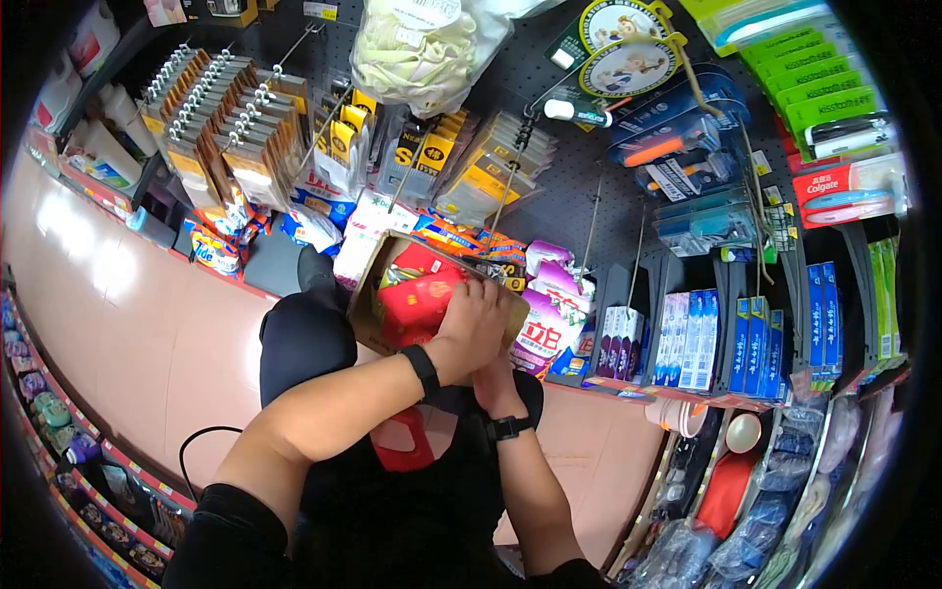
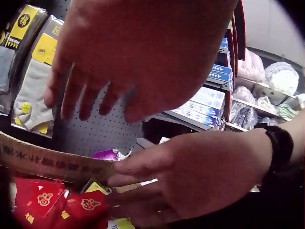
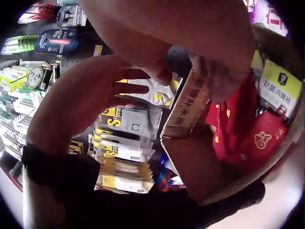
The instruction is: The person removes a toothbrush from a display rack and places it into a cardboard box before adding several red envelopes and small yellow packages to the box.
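Observation:
A cardboard box (image 1: 366,312) rests near my lap, its wall (image 2: 52,164) showing printed characters in the left wrist view. Inside lie red packs with gold print (image 1: 417,299), and a yellow-green sock label (image 3: 281,88) stands among them in the right wrist view. My right hand (image 3: 214,33) grips the box rim, fingers inside by the red packs and thumb outside. In the head view my left hand (image 1: 476,322) overlaps the box's right side and hides much of the right one. The left wrist view shows that left hand (image 2: 143,52) with straight, spread fingers, holding nothing.
Sock packs (image 1: 432,152) hang on hooks in front, below a bag of pale green fabric (image 1: 407,54). Purple detergent bags (image 1: 545,314) and toothpaste boxes (image 1: 687,339) line the low shelf. Another stocked shelf (image 1: 78,461) stands behind left, across the tiled floor (image 1: 128,294).

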A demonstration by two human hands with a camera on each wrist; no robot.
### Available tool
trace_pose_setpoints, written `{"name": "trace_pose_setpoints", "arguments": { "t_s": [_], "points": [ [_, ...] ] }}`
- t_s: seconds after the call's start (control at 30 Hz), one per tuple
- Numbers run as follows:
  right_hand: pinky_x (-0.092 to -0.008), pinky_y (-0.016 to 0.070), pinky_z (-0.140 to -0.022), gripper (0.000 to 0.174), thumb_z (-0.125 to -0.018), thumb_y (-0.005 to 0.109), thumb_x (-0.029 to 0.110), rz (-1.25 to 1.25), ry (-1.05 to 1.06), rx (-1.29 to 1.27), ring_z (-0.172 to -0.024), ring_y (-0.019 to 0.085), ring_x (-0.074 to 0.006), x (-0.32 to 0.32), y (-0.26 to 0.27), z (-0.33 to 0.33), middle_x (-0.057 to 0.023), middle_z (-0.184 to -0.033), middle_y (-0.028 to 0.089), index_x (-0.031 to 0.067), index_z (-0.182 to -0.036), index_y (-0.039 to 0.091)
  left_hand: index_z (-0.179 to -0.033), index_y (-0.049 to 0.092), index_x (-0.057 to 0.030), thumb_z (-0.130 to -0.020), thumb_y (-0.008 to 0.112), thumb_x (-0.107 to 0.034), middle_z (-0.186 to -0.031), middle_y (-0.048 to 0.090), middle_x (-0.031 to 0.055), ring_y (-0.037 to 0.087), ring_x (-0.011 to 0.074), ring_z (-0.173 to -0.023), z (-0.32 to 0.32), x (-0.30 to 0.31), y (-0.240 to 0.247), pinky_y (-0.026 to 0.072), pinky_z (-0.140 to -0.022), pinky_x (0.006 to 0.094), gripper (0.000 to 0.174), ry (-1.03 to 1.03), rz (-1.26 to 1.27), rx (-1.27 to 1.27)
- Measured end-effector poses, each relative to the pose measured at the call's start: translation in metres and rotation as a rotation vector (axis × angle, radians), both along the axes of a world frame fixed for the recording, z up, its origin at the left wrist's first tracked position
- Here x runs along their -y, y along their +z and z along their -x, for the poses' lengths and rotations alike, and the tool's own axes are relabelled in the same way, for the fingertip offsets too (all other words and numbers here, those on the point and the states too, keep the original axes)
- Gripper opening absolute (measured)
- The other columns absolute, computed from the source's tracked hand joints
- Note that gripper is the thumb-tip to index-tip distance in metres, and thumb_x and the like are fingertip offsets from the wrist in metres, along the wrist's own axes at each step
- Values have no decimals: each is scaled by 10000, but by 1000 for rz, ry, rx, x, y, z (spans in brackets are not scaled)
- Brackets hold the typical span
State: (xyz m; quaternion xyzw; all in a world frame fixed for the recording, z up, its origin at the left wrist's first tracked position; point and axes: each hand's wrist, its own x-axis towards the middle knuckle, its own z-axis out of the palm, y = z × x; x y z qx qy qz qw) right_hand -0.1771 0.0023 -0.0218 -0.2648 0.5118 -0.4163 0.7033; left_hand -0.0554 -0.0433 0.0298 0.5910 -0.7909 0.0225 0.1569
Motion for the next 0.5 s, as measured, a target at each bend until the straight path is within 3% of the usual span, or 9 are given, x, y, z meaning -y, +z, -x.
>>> {"name": "trace_pose_setpoints", "arguments": {
  "t_s": [0.07, 0.1, 0.13, 0.2, 0.23, 0.3, 0.4, 0.5],
  "points": [
    [-324, 468, -936, 394, -968, 591, 221, 41, 11, -14, -1148, 575, -156, -13, -23, 15, -52, -1295, 578, 76, -1323, 500, -1128, 629, -35, -844, 588, -253, -1106, 664, 146, 633, 296, -1021, -3, -2, 7, 484, -826, 414, 360, -169, -455, -45],
    [-333, 472, -940, 351, -982, 567, 224, -27, 100, -11, -1129, 588, -158, -23, -45, 29, -47, -1265, 603, 82, -1300, 525, -1109, 648, -60, -834, 604, -254, -1108, 675, 126, 644, 289, -1009, 3, -5, -6, 497, -816, 424, 339, -172, -521, -14],
    [-343, 477, -945, 314, -996, 543, 228, -91, 187, -6, -1110, 601, -160, -32, -56, 36, -42, -1234, 628, 88, -1277, 550, -1109, 648, -60, -834, 604, -254, -1108, 675, 126, 644, 289, -1009, 7, -7, -22, 497, -816, 424, 339, -182, -499, 1],
    [-330, 483, -911, 290, -977, 575, 247, -142, 137, -118, -1040, 622, -152, -54, -22, 18, -32, -1151, 661, 91, -1221, 584, -1095, 662, -95, -822, 614, -240, -1054, 703, 110, 683, 275, -949, 12, -11, -41, 522, -759, 421, 313, -270, -581, 83],
    [-330, 483, -911, 290, -977, 575, 247, -113, 118, -101, -1040, 622, -152, -61, -29, 20, -32, -1151, 661, 91, -1221, 584, -1095, 662, -95, -822, 614, -240, -1054, 703, 110, 683, 275, -949, 9, -14, -34, 522, -759, 421, 313, -281, -554, 109],
    [-314, 479, -898, 330, -963, 600, 282, -187, 154, -67, -1056, 615, -154, -76, -46, 20, -37, -1146, 656, 92, -1232, 580, -989, 740, -112, -800, 637, -210, -920, 751, 101, 736, 266, -830, 3, -18, -20, 536, -621, 417, 237, -344, -581, 103],
    [-323, 476, -913, 349, -959, 610, 306, -250, 168, 2, -1074, 607, -165, -83, -41, 11, -42, -1149, 649, 93, -1233, 581, -1005, 734, -100, -791, 628, -198, -928, 745, 120, 733, 286, -862, -2, -21, -11, 568, -694, 430, 259, -382, -649, 120],
    [-327, 470, -933, 360, -967, 602, 304, -245, 157, 111, -1097, 598, -180, -88, -67, 15, -56, -1189, 638, 89, -1255, 577, -1108, 682, -55, -779, 627, -212, -995, 729, 158, 715, 330, -916, -9, -26, -13, 561, -737, 485, 369, -415, -672, 127]
  ]
}}
